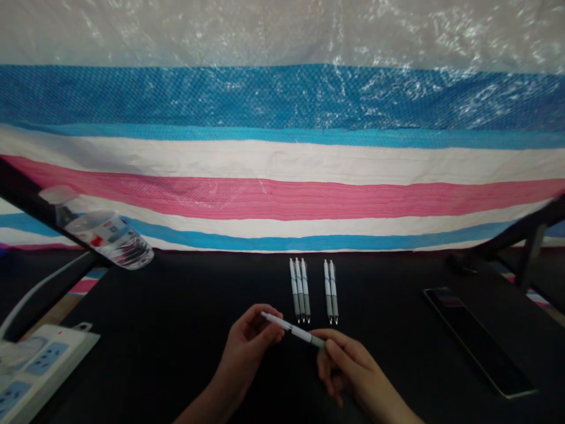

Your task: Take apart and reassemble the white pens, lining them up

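Between my two hands a white pen with a grey grip (301, 334) is held slantwise above the black table. My left hand (251, 338) pinches the pen near its white upper end, thumb and fingers closed on it. At the grey grip end, my right hand (346, 359) has thumb and forefinger closed on the pen, and the tip is hidden by the fingers. Beyond the hands lie similar pens in two groups, tips toward me: a group of three pens (299, 290) on the left and a pair of pens (331, 291) to its right.
A dark phone or tablet (479, 341) lies at the right of the black table (176, 306). A clear plastic bottle (108, 235) tilts at the far left. A white power strip (48, 365) sits at the near left. A striped plastic sheet (282, 200) hangs behind the table.
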{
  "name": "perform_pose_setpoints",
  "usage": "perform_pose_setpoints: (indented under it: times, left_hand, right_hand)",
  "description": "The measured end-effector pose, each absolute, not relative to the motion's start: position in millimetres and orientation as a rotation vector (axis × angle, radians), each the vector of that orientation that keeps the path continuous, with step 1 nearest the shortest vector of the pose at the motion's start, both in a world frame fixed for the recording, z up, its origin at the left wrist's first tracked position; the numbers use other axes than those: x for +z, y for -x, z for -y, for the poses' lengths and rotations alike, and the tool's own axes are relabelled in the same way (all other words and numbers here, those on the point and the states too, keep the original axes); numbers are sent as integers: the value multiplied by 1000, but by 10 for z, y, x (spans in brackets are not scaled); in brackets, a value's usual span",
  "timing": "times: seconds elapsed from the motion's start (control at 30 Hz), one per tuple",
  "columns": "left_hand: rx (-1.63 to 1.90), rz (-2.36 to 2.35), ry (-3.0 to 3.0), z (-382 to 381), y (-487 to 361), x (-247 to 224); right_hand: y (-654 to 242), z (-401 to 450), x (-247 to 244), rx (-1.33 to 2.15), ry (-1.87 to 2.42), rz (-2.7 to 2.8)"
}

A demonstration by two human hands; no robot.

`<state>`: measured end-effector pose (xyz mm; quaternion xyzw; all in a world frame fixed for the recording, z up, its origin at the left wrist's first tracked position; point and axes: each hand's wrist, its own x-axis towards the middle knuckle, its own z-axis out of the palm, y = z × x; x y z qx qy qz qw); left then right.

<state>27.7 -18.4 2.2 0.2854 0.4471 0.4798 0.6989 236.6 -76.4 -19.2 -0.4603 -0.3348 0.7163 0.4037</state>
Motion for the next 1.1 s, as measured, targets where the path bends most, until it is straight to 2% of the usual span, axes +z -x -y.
perform_pose_setpoints:
  times: [0.17,0.33,0.5,0.57,0.73,1.1]
  left_hand:
    - [1002,-939,-566,220,-305,15]
    - [1009,-1027,-578,234,-323,-10]
    - [1015,-1063,-535,230,-326,-41]
    - [1020,-1055,-543,224,-316,-45]
    - [1098,-1033,-618,204,-300,-60]
    - [1116,-1016,-630,191,-298,-14]
  right_hand:
    - [-2418,783,-175,1889,1265,987]
    - [-2403,780,-233,1821,1320,1087]
    - [-2357,824,-117,1385,1456,1317]
    - [-2340,836,-80,1313,1476,1331]
    - [-2311,840,-140,1786,1368,1083]
    - [-2333,854,-186,1811,1312,895]
